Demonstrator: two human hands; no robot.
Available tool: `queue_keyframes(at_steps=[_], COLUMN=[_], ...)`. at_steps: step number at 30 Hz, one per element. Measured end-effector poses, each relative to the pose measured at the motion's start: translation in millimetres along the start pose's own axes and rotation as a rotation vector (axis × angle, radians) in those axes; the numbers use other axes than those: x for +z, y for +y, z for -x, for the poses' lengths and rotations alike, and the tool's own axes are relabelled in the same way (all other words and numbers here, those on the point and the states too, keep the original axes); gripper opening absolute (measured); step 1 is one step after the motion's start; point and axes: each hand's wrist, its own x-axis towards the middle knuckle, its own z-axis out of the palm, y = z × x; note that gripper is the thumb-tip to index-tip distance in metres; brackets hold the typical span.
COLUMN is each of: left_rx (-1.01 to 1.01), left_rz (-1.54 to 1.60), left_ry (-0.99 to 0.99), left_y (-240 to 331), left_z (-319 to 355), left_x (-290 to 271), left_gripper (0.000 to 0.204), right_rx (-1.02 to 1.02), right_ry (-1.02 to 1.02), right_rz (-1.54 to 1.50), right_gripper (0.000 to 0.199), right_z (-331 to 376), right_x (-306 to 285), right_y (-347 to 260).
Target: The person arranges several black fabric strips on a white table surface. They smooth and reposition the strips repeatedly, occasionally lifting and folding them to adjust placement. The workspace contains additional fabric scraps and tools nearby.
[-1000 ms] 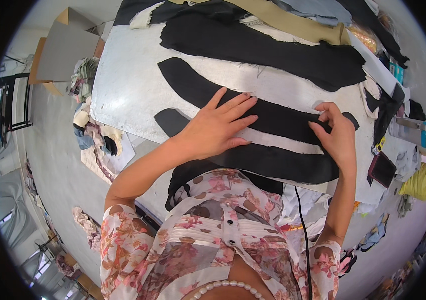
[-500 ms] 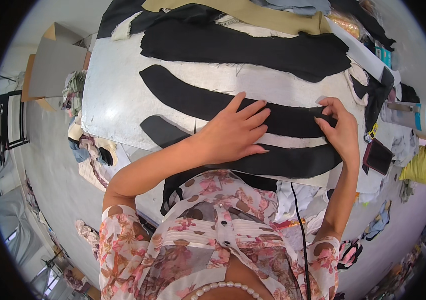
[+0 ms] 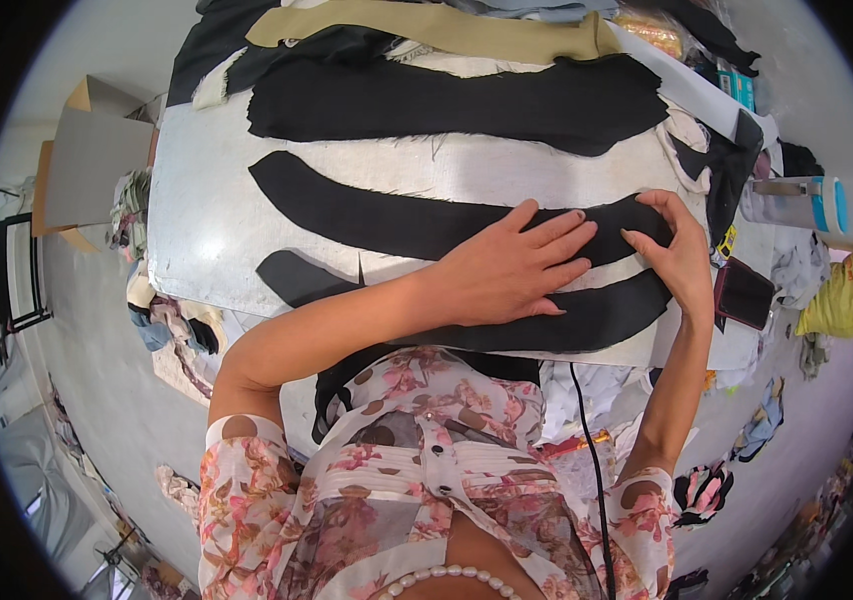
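Head view: left hand [image 3: 517, 270], fingers spread flat, presses the curved black fabric strip [image 3: 367, 215] at frame centre. Right hand [image 3: 682, 255], fingers bent, pinches that strip's right end near the white worktop [image 3: 202, 225] right edge. Second black curved strip [image 3: 587, 320] lies just below, along the near edge. Bare worktop shows left; large black fabric piece [image 3: 447, 100] above.

Curved fabric strips [image 3: 387, 215] side by side on table [image 3: 197, 240], cardboard box [image 3: 87, 160] left.

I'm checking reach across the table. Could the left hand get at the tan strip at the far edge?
Probably yes: the left hand lies flat on a black strip, and only flat cloth lies before the tan strip.
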Motion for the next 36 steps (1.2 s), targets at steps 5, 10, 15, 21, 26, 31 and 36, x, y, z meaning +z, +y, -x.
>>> queue_keyframes(at_steps=[5,10,15,21,26,31,36], left_rx=[0.042,0.033,0.022,0.025,0.016,0.000,-0.233], left_rz=[-0.045,-0.071,-0.056,-0.044,-0.054,-0.029,0.054], left_ry=[-0.010,-0.015,-0.003,0.009,0.018,0.003,0.301], left_y=[-2.8,-0.4,0.7,0.6,1.2,2.4,-5.7], left_z=[-5.4,-6.0,-6.0,-6.6,-5.0,-5.9,45.4], left_x=[12.0,11.0,12.5,13.7,16.6,19.1,-32.8], left_gripper=[0.051,0.051,0.050,0.050,0.049,0.048,0.037], right_rx=[0.035,-0.014,-0.025,-0.033,-0.122,0.060,-0.138], right_ry=[0.042,0.127,0.254,0.429,0.265,0.092,0.303], right_rz=[-0.198,-0.073,0.011,0.156,-0.312,-0.187,-0.156], right_gripper=[0.034,0.037,0.040,0.033,0.013,0.015,0.009], right_z=[-0.5,-6.1,-6.2,-5.3,-8.0,-20.1,6.7], right_x=[-4.4,2.5,6.8,7.2,4.3,1.9,15.1], right_y=[3.0,18.3,24.6,30.2,11.6,22.1,-34.3])
